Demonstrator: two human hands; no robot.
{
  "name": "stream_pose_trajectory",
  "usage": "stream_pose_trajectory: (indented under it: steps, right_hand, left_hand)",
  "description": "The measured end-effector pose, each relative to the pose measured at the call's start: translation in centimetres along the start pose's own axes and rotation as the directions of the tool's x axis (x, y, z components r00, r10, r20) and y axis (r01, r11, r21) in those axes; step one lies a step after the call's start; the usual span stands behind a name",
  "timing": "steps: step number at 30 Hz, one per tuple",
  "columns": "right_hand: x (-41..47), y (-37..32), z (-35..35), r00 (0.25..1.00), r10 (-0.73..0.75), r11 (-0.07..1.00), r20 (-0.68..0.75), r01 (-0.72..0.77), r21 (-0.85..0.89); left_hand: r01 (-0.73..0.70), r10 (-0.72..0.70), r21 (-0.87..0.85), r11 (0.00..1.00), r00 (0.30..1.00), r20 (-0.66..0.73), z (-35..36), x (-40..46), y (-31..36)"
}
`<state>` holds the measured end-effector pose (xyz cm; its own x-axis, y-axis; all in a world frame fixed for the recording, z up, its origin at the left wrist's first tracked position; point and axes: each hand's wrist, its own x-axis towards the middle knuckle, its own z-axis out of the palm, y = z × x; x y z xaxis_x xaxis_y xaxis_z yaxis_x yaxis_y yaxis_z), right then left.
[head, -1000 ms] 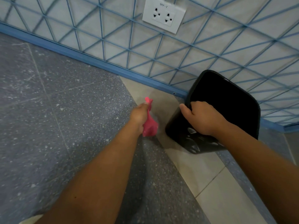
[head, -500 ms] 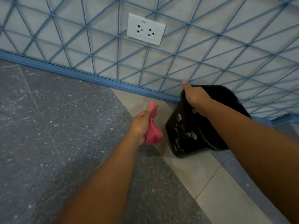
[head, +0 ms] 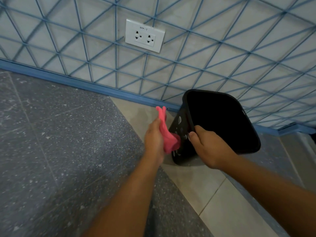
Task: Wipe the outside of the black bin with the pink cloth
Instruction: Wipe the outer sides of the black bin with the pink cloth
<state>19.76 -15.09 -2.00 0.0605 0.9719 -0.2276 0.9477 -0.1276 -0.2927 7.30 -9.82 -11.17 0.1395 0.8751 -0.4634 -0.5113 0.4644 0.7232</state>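
Observation:
The black bin stands on the floor by the wall, tilted so its dark open mouth faces me. Its left side wall has oval cut-outs. My right hand grips the near left part of the rim, thumb on the outside wall. My left hand holds the pink cloth bunched against the bin's left outer wall, low down. One end of the cloth sticks up above my fingers.
A white double socket sits on the tiled wall with blue diagonal lines. A blue skirting strip runs along the wall's foot. The floor is dark speckled tile on the left and pale tile under the bin.
My right hand moved from the far rim to the near left rim, and the bin tipped its mouth back toward me. The left hand brought the cloth onto the bin's side.

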Motion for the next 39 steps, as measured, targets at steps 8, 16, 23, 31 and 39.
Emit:
stream_pose_trajectory:
  steps: [8,16,23,31,39]
  right_hand:
    - [1.0,-0.6,0.0,0.998,-0.064,0.976,0.015,0.066,-0.206]
    - [1.8,-0.5,-0.2,0.992,-0.108,0.979,0.063,0.118,-0.165]
    - [2.2,-0.4,0.1,0.993,-0.111,0.969,0.048,0.119,-0.218]
    - [2.5,-0.2,0.3,0.989,-0.145,0.961,0.014,0.144,-0.236]
    - [2.4,-0.2,0.2,0.989,-0.148,0.969,0.009,0.147,-0.2]
  left_hand:
    - [-0.224,0.223,0.027,0.974,0.974,0.025,0.2,-0.9,-2.0]
    - [-0.473,0.486,0.291,0.832,0.873,0.031,3.5,0.4,-3.4]
    - [-0.409,0.434,0.254,0.877,0.9,-0.047,4.1,1.0,-4.8]
    - [-0.33,0.357,0.338,0.881,0.934,-0.017,4.1,2.0,-4.1]
    - [-0.348,0.361,0.435,0.831,0.931,0.056,3.7,2.8,-4.1]
